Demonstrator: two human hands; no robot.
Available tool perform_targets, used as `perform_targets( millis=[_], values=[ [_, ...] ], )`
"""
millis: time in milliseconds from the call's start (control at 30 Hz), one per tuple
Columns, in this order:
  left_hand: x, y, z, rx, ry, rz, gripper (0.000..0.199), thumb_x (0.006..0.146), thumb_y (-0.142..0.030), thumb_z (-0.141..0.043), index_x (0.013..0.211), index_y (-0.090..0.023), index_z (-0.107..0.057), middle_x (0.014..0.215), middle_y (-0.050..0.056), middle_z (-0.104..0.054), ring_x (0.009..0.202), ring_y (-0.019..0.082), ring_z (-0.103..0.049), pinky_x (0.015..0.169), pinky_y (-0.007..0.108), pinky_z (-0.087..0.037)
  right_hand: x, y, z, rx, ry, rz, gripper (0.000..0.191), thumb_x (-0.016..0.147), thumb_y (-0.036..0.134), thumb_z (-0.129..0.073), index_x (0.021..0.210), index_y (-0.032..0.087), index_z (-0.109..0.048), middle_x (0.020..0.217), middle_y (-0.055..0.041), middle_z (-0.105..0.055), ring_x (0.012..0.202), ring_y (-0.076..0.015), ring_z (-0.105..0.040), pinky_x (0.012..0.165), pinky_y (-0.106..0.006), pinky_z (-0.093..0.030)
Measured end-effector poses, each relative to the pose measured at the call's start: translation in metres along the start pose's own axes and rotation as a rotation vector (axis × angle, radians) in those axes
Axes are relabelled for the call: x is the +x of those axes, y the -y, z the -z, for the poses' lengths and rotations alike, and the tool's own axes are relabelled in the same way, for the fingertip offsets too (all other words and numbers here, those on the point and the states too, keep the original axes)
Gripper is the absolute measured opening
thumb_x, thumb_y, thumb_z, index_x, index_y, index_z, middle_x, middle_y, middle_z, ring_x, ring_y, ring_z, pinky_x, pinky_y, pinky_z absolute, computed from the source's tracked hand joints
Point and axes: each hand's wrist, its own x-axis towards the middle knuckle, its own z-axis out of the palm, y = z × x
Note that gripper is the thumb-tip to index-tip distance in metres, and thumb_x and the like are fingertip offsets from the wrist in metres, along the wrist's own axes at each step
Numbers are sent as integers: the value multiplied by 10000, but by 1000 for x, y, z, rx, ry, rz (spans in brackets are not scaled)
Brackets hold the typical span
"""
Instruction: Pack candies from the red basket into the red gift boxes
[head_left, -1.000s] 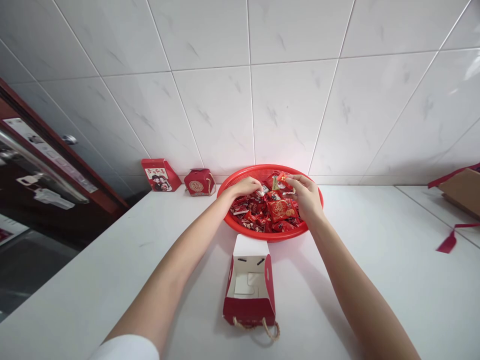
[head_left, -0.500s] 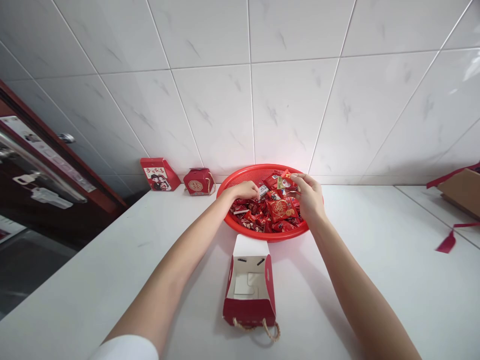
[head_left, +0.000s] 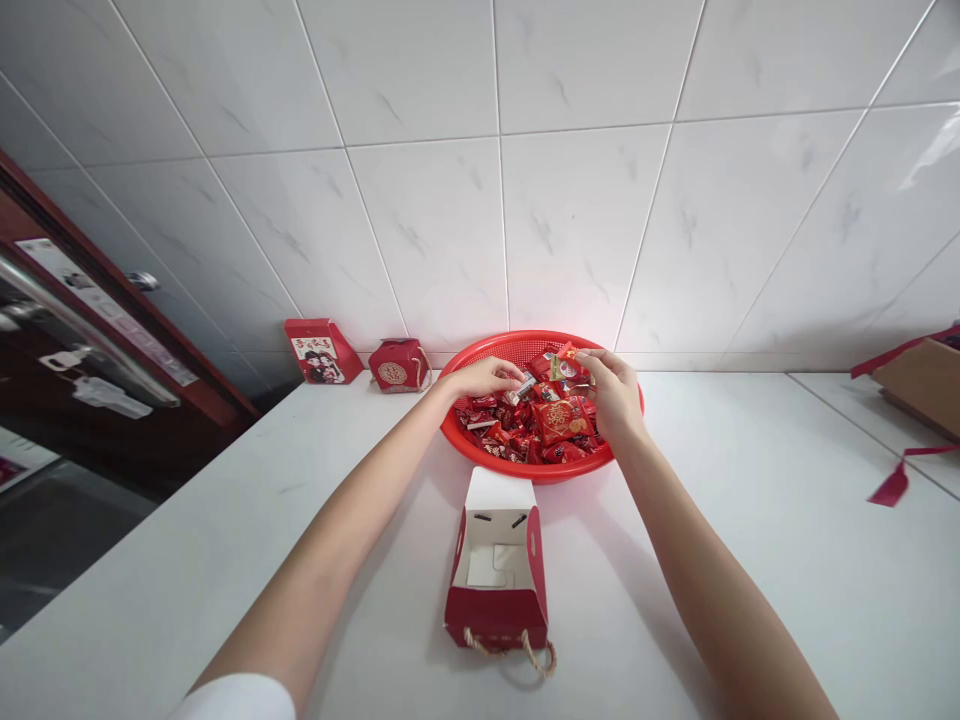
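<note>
A red perforated plastic basket (head_left: 491,463) holds a heap of wrapped candies, most of them in red wrappers. Over its left part, my left hand (head_left: 484,378) is closed at the fingertips on a whitish wrapped candy (head_left: 522,390). On the right side of the basket, my right hand (head_left: 616,392) pinches a red and yellow wrapped candy (head_left: 565,366) between thumb and fingers. A larger red packet with gold print (head_left: 559,420) lies on the heap below. In front of the basket stands a dark red gift box (head_left: 496,615), its lid open and no candy visible inside.
Two red boxes stand by the tiled wall: a photo-printed one (head_left: 324,350) and a gold-patterned one (head_left: 397,366) with a rope handle. At the right lie a brown cardboard box (head_left: 922,380) and a red ribbon tag (head_left: 890,486). A dark door with keys (head_left: 109,395) is left.
My left hand's fingers have stretched from a curled shape to a pinch at the whitish candy. My right hand stays at the red and yellow candy. The view has shifted slightly.
</note>
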Motion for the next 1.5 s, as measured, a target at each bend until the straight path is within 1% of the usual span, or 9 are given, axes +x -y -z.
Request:
perform_targets(
  millis=[100,233,433,600,700,833,1067,1200,1500],
  values=[
    [-12,-4,2,2,93,28,483,711,-431,-815,1114,-168,-782,1015,55,-780,925,209,-686,791,245,-500,0,-1,0,-6,9,3,260,649,437,-779,761,225,-681,795,-17,-730,667,-174,-658,567,-291,-537],
    [-23,-10,2,87,145,74,549,560,-312,-897,1091,-212,-801,1024,7,-772,944,208,-686,783,219,-486,-1,-1,0,-11,18,1,258,653,424,-785,765,218,-680,797,-15,-738,627,-163,-650,559,-291,-531],
    [-28,-10,-3,263,-14,192,539,664,-257,-765,1203,-238,-751,1033,4,-766,922,205,-689,727,220,-477,-1,0,0,-20,28,0,253,662,417,-783,772,209,-690,788,-12,-736,601,-150,-638,552,-285,-522],
    [-31,-10,-4,342,-46,256,196,608,-253,-786,797,-204,-779,691,16,-703,755,229,-667,634,261,-440,-1,0,0,-14,32,-3,249,652,406,-784,769,207,-690,802,-18,-741,650,-159,-650,568,-282,-532],
    [-36,-16,-4,324,-95,222,298,566,-177,-794,864,-195,-789,707,11,-697,776,223,-665,621,253,-438,-1,1,-1,-13,33,-5,250,648,403,-783,767,205,-689,795,-15,-735,644,-156,-649,568,-281,-531],
    [-45,-23,-2,208,-152,121,457,639,-165,-729,1094,-188,-776,785,1,-711,768,192,-660,649,254,-482,-2,2,-1,-17,39,-5,249,646,398,-781,763,199,-685,791,-10,-722,630,-152,-647,575,-289,-540],
    [-58,-24,-7,-501,-330,-151,499,613,-179,-797,1110,-159,-756,1020,58,-742,929,204,-680,866,357,-568,-1,0,0,-30,51,-3,239,665,399,-773,762,205,-673,804,-16,-705,704,-182,-675,591,-306,-571],
    [-56,-25,-19,-610,-364,-145,548,624,-140,-762,1171,-182,-739,1017,47,-746,940,203,-683,866,344,-566,0,-1,1,-44,62,-6,244,671,396,-772,777,212,-652,846,-22,-706,748,-203,-696,623,-336,-604],
    [-50,-30,-33,-684,-319,-148,328,757,-161,-705,1079,-169,-771,980,61,-780,948,203,-714,930,362,-578,-2,-2,2,-83,189,-4,318,708,451,-821,868,222,-669,934,-36,-748,886,-213,-724,702,-331,-635]
  ],
)
